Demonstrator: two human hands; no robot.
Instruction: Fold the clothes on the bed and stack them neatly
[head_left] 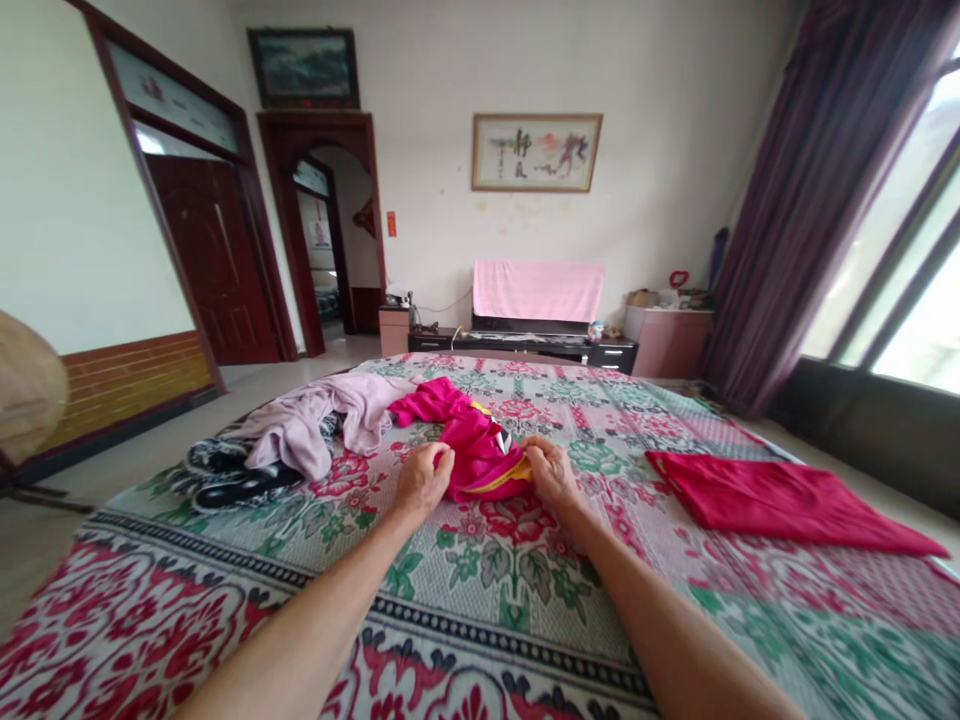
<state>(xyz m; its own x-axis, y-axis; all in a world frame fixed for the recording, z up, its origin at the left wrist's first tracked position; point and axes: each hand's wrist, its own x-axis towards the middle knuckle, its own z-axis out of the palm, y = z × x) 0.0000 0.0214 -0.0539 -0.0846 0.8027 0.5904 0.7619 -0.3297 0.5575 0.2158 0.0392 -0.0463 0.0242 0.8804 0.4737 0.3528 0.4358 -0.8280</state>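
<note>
A bright pink garment (469, 440) with a yellow band lies crumpled in the middle of the flowered bedspread (480, 570). My left hand (422, 480) pinches its near left edge with closed fingers. My right hand (550, 472) grips its near right edge at the yellow band, fingers curled. Both forearms reach in from the bottom of the view.
A pale lilac garment (315, 420) lies over dark black-and-white clothes (225, 475) at the left. A folded red cloth (780, 500) lies flat at the right. Beyond the bed stand a low cabinet (525, 345), a doorway (330, 250) and a curtained window (885, 250).
</note>
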